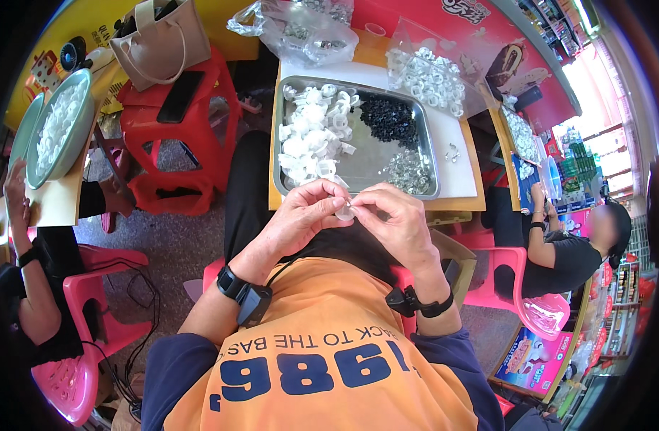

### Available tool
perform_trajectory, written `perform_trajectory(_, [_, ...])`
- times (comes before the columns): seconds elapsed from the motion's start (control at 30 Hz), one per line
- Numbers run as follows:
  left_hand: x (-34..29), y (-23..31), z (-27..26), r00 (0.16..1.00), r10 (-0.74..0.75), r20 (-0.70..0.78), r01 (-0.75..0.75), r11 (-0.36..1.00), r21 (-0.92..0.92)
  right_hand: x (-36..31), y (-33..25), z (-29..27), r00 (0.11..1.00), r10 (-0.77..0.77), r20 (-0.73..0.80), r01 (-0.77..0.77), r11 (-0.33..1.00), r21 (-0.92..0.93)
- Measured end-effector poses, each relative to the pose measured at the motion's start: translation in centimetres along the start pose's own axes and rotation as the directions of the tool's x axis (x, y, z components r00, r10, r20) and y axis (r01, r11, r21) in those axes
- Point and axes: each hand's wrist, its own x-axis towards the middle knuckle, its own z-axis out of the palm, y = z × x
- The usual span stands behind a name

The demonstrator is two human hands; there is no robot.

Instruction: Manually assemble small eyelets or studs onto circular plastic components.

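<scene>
My left hand (311,213) pinches a small whitish translucent plastic ring (344,212) between thumb and fingertips, just past the tray's near edge. Touching the same piece, my right hand (395,218) has its thumb and forefinger pressed together on a tiny part that I cannot make out. In front of both hands lies a metal tray (369,154). White plastic ring pieces (316,129) are heaped on its left side. A pile of small black parts (391,118) lies at its far right, and small clear or silvery parts (408,171) are at its near right.
Clear plastic bags (301,32) and a bag of white rings (428,79) lie behind the tray. To the left, a red stool (173,118) carries a dark phone (181,97) and a beige bag (157,43). Co-workers sit at either side; a green basin (60,129) stands far left.
</scene>
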Motion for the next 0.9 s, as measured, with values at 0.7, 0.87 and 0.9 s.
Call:
perform_trajectory(0.7, [0.3,0.7,-0.4,0.991,-0.129,-0.040,0.122,0.982,-0.147,-0.3,0.9,0.9,0.995,0.016,-0.101,-0.022,0.998,-0.063])
perform_trajectory(0.87, [0.1,0.1,-0.5,0.996,-0.067,-0.063,0.060,0.993,-0.098,-0.2,0.5,0.8,0.998,0.002,-0.065,-0.007,0.997,-0.074])
perform_trajectory(0.9, [0.1,0.0,-0.6,0.997,-0.055,-0.053,0.050,0.995,-0.091,-0.2,0.6,0.8,0.998,0.003,-0.067,-0.008,0.997,-0.074])
